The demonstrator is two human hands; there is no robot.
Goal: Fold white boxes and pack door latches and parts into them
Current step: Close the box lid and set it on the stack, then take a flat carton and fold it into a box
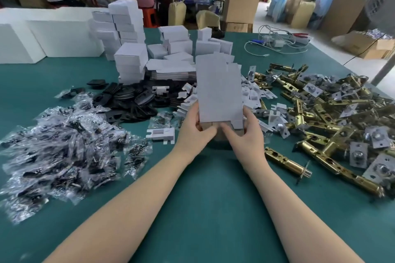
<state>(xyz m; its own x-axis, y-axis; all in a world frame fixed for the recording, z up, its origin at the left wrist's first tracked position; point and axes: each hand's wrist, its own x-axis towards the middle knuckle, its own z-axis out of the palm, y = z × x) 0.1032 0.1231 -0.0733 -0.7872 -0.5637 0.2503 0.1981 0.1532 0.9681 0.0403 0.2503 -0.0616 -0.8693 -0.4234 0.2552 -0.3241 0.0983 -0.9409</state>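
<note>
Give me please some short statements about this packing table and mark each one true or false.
1. Both hands hold one unfolded white box blank. True.
2. The brass door latches are piled at the person's left. False: they lie at the right; the clear bags of small parts lie at the left.
3. The left hand rests flat on the table. False: it grips the blank's lower edge, as the right hand does.
4. Folded white boxes are stacked behind the black plates. True.
5. The table cover is red. False: it is green.
</note>
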